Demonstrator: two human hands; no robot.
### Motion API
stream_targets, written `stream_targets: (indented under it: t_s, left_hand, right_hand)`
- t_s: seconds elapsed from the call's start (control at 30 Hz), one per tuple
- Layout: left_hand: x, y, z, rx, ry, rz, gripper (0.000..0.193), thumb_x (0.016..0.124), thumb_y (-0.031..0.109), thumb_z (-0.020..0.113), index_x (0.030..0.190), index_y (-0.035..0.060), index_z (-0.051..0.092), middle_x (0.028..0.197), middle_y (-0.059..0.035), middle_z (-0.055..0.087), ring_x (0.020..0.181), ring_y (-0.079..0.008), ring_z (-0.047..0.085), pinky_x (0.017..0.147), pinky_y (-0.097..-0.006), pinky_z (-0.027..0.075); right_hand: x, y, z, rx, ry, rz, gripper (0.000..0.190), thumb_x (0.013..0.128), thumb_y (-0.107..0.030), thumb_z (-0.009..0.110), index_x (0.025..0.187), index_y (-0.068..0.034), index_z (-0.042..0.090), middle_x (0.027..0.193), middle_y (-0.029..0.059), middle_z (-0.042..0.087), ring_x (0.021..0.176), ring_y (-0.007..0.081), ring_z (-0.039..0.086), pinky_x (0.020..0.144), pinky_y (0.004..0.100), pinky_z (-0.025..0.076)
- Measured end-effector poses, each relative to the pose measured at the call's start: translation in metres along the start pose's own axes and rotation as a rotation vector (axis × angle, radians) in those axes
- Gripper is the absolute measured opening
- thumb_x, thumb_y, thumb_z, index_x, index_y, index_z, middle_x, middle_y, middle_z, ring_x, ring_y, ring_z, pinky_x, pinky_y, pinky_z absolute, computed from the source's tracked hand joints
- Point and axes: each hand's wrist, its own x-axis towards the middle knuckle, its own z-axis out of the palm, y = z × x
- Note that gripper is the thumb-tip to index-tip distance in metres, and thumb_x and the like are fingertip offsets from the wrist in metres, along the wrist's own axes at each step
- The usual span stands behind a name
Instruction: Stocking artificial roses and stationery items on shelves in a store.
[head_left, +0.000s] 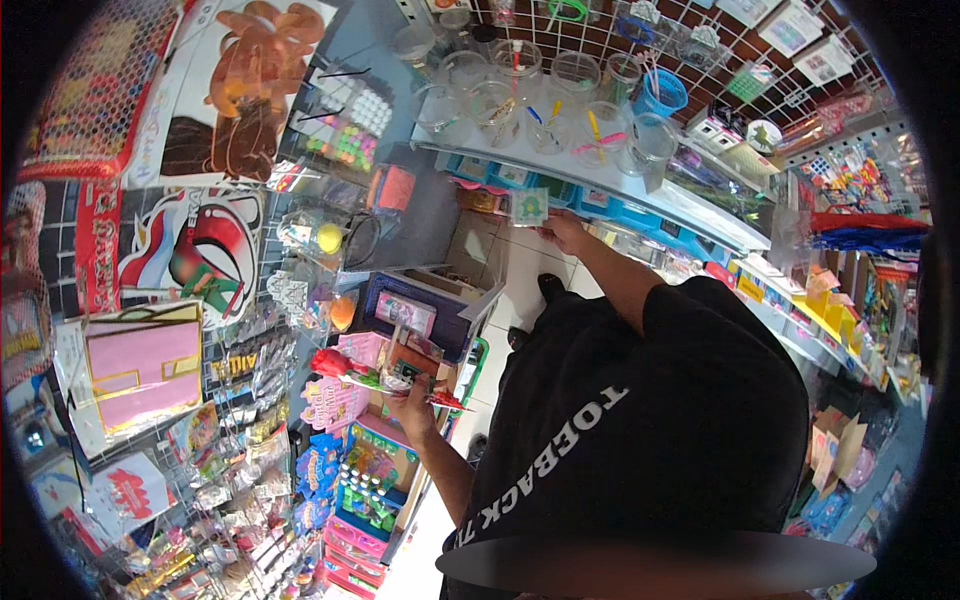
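My left hand (411, 405) grips a red artificial rose (334, 363) with a green and white stem part and a pointed red end. In the same hand is a clear-wrapped packet (412, 365) with a brown and dark front; its exact contents cannot be told. Farther forward, my right hand (561, 231) pinches a small square packet (529, 207) with a green cartoon figure on a pale ground. That packet is held up in front of blue trays (592, 196) set under a white shelf (480, 146).
Clear plastic jars (495, 112), some holding pens, and a blue basket (664, 94) stand on the shelf. Hanging goods cover a wire grid (247, 465) at left. A dark blue basket (450, 330) and a display rack (367, 480) stand beside my left arm. Tiled floor (517, 262) shows below.
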Motion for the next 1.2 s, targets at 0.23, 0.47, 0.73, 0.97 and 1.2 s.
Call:
stream_targets:
  t_s: [0.23, 0.47, 0.73, 0.97, 1.2]
  left_hand:
    - [-0.001, 0.003, 0.007, 0.024, 0.043, -0.018, 0.047, 0.069, -0.010, 0.058, 0.113, -0.0007, 0.043, 0.092, -0.0124, 0.056, 0.070, -0.0207, 0.060, 0.054, -0.0354, 0.058]
    - [0.003, 0.001, 0.011, 0.014, 0.000, -0.026, 0.045, 0.070, -0.009, 0.057, 0.112, -0.0013, 0.044, 0.093, -0.0130, 0.057, 0.072, -0.0212, 0.061, 0.056, -0.0357, 0.058]
    - [0.010, 0.008, 0.012, 0.063, -0.117, -0.054, 0.049, 0.069, -0.008, 0.059, 0.114, -0.0007, 0.042, 0.097, -0.0130, 0.055, 0.080, -0.0225, 0.060, 0.056, -0.0372, 0.058]
    - [0.022, 0.016, 0.027, 0.009, -0.047, -0.130, 0.047, 0.070, -0.006, 0.060, 0.113, -0.0004, 0.043, 0.092, -0.0101, 0.056, 0.071, -0.0190, 0.059, 0.055, -0.0355, 0.058]
    - [0.045, 0.041, 0.060, -0.206, -0.256, -0.135, 0.044, 0.071, -0.007, 0.060, 0.111, -0.0017, 0.044, 0.091, -0.0122, 0.059, 0.070, -0.0224, 0.064, 0.051, -0.0332, 0.058]
  right_hand:
    - [-0.014, 0.000, -0.034, 0.161, -0.026, -0.136, 0.032, 0.080, 0.002, 0.049, 0.111, -0.002, 0.046, 0.097, 0.0141, 0.057, 0.080, 0.0230, 0.058, 0.067, 0.0293, 0.051]
    - [-0.020, 0.000, -0.113, 0.262, 0.598, -0.450, 0.041, 0.076, 0.005, 0.046, 0.116, -0.003, 0.044, 0.088, 0.0153, 0.056, 0.069, 0.0244, 0.059, 0.058, 0.0323, 0.053]
    - [0.029, -0.019, -0.128, -0.646, 0.889, -0.436, 0.036, 0.069, -0.010, 0.057, 0.105, -0.001, 0.056, 0.088, 0.0168, 0.062, 0.067, 0.0233, 0.061, 0.060, 0.0327, 0.051]
    - [-0.025, -0.012, -0.108, -0.206, 0.412, -0.244, 0.034, 0.072, -0.013, 0.063, 0.103, -0.004, 0.053, 0.080, 0.0095, 0.059, 0.062, 0.0216, 0.058, 0.059, 0.0305, 0.050]
    - [-0.134, -0.038, 0.034, -0.339, -0.139, -0.344, 0.017, 0.080, -0.012, 0.060, 0.094, -0.004, 0.055, 0.074, 0.0025, 0.055, 0.060, 0.0097, 0.052, 0.053, 0.0238, 0.045]
